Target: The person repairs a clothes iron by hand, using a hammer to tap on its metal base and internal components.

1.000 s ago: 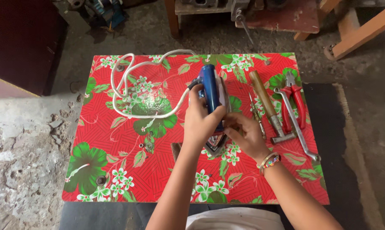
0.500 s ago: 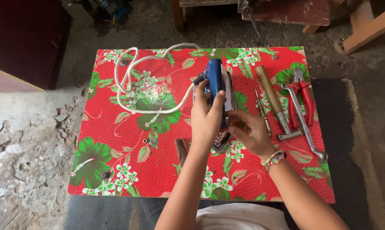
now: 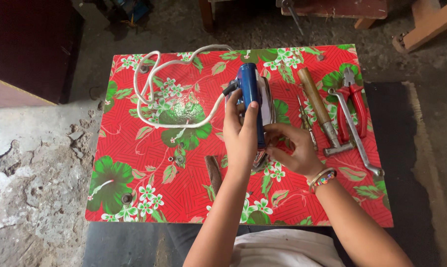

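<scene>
A blue electric iron (image 3: 249,91) stands on its side in the middle of a small table with a red flowered cloth (image 3: 134,148). My left hand (image 3: 239,131) grips the iron's blue handle from the near side. My right hand (image 3: 292,153) holds the iron's lower end at the metal soleplate, fingers curled on it. The iron's white cord (image 3: 156,81) lies in loops on the cloth toward the far left.
Right of the iron lie a thin screwdriver (image 3: 306,122), a wooden-handled hammer (image 3: 318,110), a metal wrench (image 3: 354,133) and red-handled pliers (image 3: 354,101). A dark small piece (image 3: 213,172) and loose screws (image 3: 176,159) rest near my left forearm. Cracked concrete floor surrounds the table.
The view has shifted a little; both hands stay on the iron, with my right hand now lower on its near end.
</scene>
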